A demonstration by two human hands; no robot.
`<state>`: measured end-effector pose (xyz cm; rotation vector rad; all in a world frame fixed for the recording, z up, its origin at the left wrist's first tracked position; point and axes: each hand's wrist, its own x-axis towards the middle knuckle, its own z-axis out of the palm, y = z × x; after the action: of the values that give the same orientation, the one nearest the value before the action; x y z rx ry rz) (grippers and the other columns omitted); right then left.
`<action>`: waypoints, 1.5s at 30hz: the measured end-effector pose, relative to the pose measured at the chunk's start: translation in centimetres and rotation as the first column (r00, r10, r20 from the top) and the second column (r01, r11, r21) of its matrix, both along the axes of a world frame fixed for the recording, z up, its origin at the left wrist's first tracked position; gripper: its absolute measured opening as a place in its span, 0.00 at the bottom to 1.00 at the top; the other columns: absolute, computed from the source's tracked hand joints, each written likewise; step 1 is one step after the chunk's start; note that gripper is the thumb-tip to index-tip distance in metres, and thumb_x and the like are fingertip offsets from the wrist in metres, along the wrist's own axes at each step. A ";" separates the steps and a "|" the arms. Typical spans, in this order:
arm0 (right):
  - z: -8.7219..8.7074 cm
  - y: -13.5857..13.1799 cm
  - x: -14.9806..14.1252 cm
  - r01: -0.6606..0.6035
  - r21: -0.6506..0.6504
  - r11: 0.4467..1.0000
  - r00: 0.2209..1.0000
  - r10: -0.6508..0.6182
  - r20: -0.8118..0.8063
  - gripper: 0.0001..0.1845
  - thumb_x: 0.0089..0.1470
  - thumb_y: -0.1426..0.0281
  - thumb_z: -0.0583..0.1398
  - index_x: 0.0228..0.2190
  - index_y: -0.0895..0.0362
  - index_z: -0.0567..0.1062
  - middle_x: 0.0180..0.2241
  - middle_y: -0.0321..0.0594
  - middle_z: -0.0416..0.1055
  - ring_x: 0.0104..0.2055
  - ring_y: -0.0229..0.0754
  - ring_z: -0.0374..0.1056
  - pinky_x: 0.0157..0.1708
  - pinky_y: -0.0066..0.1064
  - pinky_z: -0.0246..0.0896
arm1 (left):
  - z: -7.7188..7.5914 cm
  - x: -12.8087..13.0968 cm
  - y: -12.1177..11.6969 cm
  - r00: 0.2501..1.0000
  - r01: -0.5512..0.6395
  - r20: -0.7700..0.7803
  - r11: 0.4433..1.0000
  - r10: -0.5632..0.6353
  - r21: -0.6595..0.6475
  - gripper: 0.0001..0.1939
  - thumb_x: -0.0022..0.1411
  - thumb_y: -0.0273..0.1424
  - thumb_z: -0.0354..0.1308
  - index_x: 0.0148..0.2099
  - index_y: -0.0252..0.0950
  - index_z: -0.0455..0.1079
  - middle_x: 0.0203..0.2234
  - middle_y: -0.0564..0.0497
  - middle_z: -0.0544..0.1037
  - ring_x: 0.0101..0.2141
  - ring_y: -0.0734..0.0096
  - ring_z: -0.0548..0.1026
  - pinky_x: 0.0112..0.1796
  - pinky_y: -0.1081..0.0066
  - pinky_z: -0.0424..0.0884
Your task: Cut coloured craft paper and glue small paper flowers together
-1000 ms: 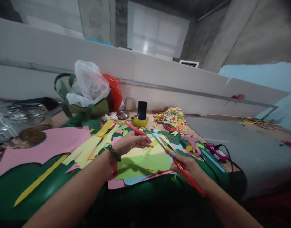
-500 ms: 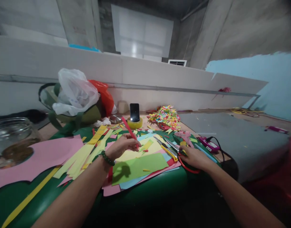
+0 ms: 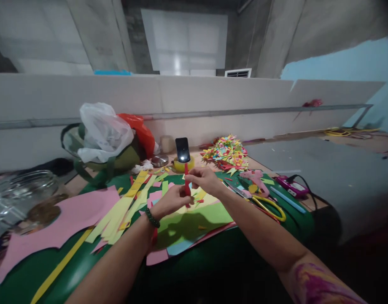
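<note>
Seemingly midway, both hands (image 3: 172,202) (image 3: 207,181) pinch a red strip (image 3: 186,169), shaped pieces (image 3: 228,153) piled beyond, a green sheet (image 3: 213,214) uncut beneath.

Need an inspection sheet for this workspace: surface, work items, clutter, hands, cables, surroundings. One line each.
Surface: green cover, largely overlaid with coloured paper.
Work items: red strip held upright above stacked paper sheets; scissors lying to the right.
Clutter: yellow strips and pink sheet at left; multicoloured paper pile at back.
Hands: left hand grips the strip low; right hand grips it higher.
Cables: dark cord loops by the magenta socket block; plug seating unclear.
Surroundings: pale partition with rail behind; phone at yellow tape roll; bag at back left.
</note>
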<state>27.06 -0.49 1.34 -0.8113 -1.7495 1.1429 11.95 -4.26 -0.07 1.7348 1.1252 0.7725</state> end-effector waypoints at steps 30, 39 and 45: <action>-1.7 2.1 1.2 0.149 -0.266 0.953 0.925 -0.229 -0.305 0.23 0.27 0.66 0.72 0.30 0.59 0.73 0.21 0.31 0.71 0.25 0.35 0.68 0.29 0.30 0.65 | 0.6 -3.1 1.3 0.954 0.150 0.296 0.927 -0.044 -0.345 0.19 0.43 0.31 0.71 0.41 0.32 0.78 0.42 0.41 0.81 0.45 0.57 0.78 0.50 0.61 0.67; -2.7 1.6 -0.1 0.106 -0.223 0.969 0.944 -0.169 -0.283 0.24 0.25 0.65 0.72 0.29 0.59 0.74 0.20 0.31 0.71 0.24 0.35 0.67 0.27 0.29 0.64 | -0.2 -2.0 1.7 0.933 0.048 0.352 0.944 0.073 -0.325 0.26 0.46 0.50 0.68 0.36 0.30 0.77 0.30 0.42 0.82 0.36 0.60 0.80 0.48 0.60 0.70; -2.4 2.0 0.5 0.119 -0.282 0.952 0.944 -0.196 -0.264 0.21 0.29 0.66 0.71 0.29 0.58 0.73 0.18 0.29 0.69 0.22 0.34 0.66 0.27 0.28 0.65 | -0.5 -1.9 1.7 0.963 -0.005 0.260 0.964 0.077 -0.267 0.17 0.47 0.41 0.70 0.33 0.31 0.79 0.28 0.43 0.82 0.33 0.63 0.80 0.46 0.62 0.72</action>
<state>27.52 1.50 -1.08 -0.8754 -1.2844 1.3279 10.10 -2.56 -0.59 1.3434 1.0289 0.8148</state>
